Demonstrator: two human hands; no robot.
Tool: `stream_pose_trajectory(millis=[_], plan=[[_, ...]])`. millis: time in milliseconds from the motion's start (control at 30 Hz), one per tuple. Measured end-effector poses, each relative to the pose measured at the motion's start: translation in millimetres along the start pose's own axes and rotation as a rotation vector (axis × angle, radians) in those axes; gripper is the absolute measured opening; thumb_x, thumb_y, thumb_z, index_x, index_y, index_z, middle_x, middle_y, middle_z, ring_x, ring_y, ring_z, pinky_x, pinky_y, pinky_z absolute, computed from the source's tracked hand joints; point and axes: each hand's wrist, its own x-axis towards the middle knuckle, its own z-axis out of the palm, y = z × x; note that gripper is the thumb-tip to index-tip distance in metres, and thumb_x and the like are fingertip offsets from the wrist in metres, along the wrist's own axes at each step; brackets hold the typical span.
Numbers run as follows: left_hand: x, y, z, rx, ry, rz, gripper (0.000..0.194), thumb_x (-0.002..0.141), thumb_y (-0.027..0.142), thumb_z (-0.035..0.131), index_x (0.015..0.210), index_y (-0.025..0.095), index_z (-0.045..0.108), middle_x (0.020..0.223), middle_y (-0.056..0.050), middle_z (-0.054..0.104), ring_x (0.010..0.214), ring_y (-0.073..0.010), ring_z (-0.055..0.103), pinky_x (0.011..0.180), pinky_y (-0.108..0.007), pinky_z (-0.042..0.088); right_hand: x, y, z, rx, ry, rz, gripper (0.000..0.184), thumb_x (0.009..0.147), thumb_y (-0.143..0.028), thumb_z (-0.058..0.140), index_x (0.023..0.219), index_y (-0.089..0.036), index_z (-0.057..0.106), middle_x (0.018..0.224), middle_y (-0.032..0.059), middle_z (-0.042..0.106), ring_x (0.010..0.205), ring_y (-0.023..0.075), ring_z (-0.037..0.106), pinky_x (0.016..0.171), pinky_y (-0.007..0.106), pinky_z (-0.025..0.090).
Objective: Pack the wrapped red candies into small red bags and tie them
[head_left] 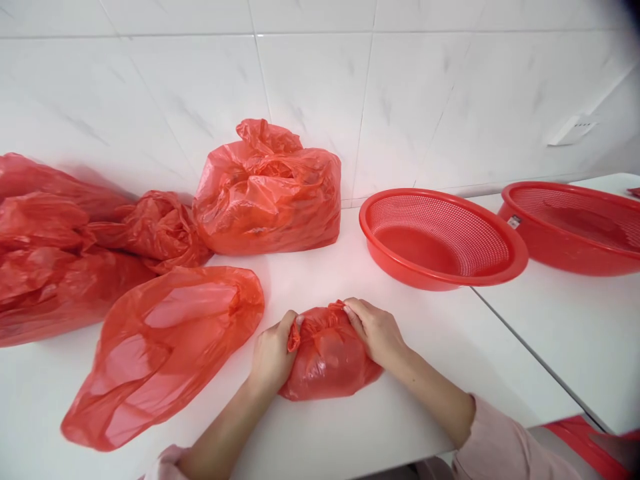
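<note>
Red, thin plastic makes up the heap of filled bags (55, 273) at the far left, well apart from the grip. To the left of the grip and nearer to it, a loose bag (165, 353) lies spread and slack on the white table (435, 353). Beyond it, a crumpled bunch of film (163, 227) sits between the heap and a large filled bag (270, 207). The large filled bag stands behind the grip and slightly left of it, its top gathered, near the tiled wall (315, 87).

The left hand (273, 353) is closed on a twisted end of the small bag (333, 363), the twist showing beside the thumb. The small bag rests on the table between the two hands, rounded and filled; its contents cannot be identified through the film. The right hand (379, 333) pinches the gathered top at the opposite side, fingers bent over the film.

Right of the grip and farther back stands a round perforated basket (415, 250). A second basket (565, 247), bearing a small label (513, 221), stands farther right. Above it, a socket (575, 130) is mounted on the wall.
</note>
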Motion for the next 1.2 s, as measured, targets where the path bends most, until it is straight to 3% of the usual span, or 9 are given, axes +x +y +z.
stream_pose_trajectory(millis=[200,333,633,1067,1200], plan=[[2.1,5.5,-1.2,0.094,-0.054,-0.006,0.028,0.097,0.034,0.027,0.073,0.024,0.038,0.056,0.003,0.047,0.049,-0.0157,0.041,0.054,-0.026,0.027,0.3,-2.8,4.5,-0.103,-0.059,0.045,0.031,0.101,-0.033,0.029,0.091,-0.023,0.057,0.085,0.0008,0.066,0.066,0.0154,0.059,0.061,0.028,0.040],[2.6,7.8,-1.3,0.137,-0.083,-0.005,0.025,0.097,0.030,0.030,0.075,0.024,0.042,0.060,0.002,0.052,0.052,-0.0158,0.043,0.056,-0.026,0.028,1.1,-3.0,5.7,-0.115,-0.073,0.068,0.028,0.099,-0.030,0.033,0.086,-0.022,0.056,0.085,0.0004,0.065,0.065,0.0139,0.058,0.060,0.026,0.038],[4.1,5.6,3.2,0.201,-0.112,-0.008,0.027,0.097,0.031,0.031,0.078,0.023,0.047,0.062,0.001,0.056,0.053,-0.0164,0.047,0.056,-0.026,0.026,2.8,-5.8,5.0,-0.143,-0.129,0.142,0.022,0.098,-0.028,0.035,0.085,-0.022,0.052,0.085,-0.0007,0.065,0.068,0.0140,0.059,0.062,0.026,0.037],[5.3,4.7,4.0,0.208,-0.142,-0.014,0.017,0.091,0.021,0.037,0.078,0.024,0.047,0.066,0.000,0.059,0.055,-0.0173,0.046,0.056,-0.028,0.022,4.6,-1.1,11.0,-0.114,-0.097,0.126,0.026,0.097,-0.029,0.033,0.084,-0.022,0.053,0.083,0.0007,0.065,0.066,0.0147,0.057,0.061,0.027,0.035],[6.9,4.4,0.2,0.172,-0.150,-0.030,0.016,0.087,0.020,0.042,0.071,0.023,0.042,0.061,0.001,0.053,0.052,-0.0159,0.040,0.056,-0.028,0.021,5.9,4.9,7.8,0.016,-0.070,0.130,0.027,0.097,-0.034,0.035,0.079,-0.021,0.052,0.077,0.0006,0.062,0.066,0.0158,0.054,0.065,0.029,0.036]])
